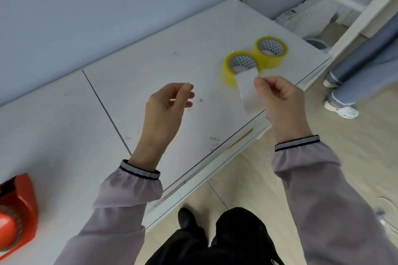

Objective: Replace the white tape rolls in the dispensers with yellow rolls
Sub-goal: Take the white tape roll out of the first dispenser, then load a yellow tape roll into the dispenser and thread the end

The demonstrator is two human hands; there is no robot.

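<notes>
Two yellow tape rolls lie flat and touching on the white table: the nearer yellow roll and the farther yellow roll toward the table's right end. My right hand pinches a strip of white tape between thumb and fingers, held just in front of the nearer roll. My left hand hovers over the table's middle, fingers loosely curled and apart, holding nothing. A red tape dispenser sits at the lower left edge, partly cut off.
The table's front edge runs diagonally past my legs. A white shelf frame stands beyond the table's right end. Another person's legs and white shoes stand on the floor at right.
</notes>
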